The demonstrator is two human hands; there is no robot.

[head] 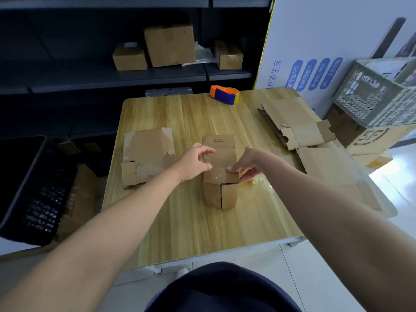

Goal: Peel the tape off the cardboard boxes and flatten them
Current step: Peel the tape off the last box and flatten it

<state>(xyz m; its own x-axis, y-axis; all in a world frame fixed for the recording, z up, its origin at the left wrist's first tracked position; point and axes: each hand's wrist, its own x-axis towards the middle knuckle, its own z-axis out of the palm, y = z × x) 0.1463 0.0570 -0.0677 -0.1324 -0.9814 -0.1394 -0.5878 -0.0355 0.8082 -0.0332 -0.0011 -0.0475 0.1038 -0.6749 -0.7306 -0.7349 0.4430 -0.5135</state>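
**Risk.** Just left of the box (221,176), the left hand (198,159) has its grip closed, thumb against forefinger. It appears to be grasping one end of a clear strip of tape (219,173), though the film is too faint to confirm this. The strip crosses the near top edge of the box to the right hand (246,168), whose grip pinches the tape at the box's right corner.

Likely faults:
- Thin film pulled at a sharp angle may tear mid-strip and leave a remnant.
- The film may strip the paper face off the cardboard.
- Neither hand plainly pins the box, so a hard pull could drag or tip it on the surface (180,221).
- Freed tape may cling to the fingers.

**Position.** The box stands unflattened, between the two grips and just beneath them, with its near end flaps closed. Well left of the box lies a flat box (146,154) that bears tape patches. Just right of the box sits a wad of tape (256,181), and farther right are flattened boxes (299,129).
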